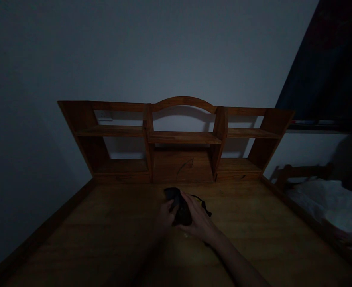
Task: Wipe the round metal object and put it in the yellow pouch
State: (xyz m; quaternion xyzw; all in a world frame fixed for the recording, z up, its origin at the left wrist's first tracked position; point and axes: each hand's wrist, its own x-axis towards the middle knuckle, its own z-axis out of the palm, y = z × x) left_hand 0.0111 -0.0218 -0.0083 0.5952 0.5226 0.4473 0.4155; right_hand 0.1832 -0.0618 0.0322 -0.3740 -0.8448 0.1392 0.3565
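Note:
Over the middle of the wooden desk, both hands are around a dark object point(182, 215) that looks like a black camera. Its wide, flared end points up and to the left. My left hand point(166, 215) grips the left side with bent fingers and is slightly blurred. Wrapped along the right side is my right hand point(198, 217), its thumb low and its fingers over the top. A thin black strap point(205, 205) with a bit of yellow near it trails out to the right, behind the right hand. Dim light hides the object's finer detail.
The desk point(118, 227) has raised side edges. At its back stands a wooden shelf unit point(184, 137) against the wall, with a closed central panel point(166, 167). Right of the desk are a wooden chair back point(304, 171), a whitish plastic-like heap point(334, 199) and a dark curtain point(328, 67).

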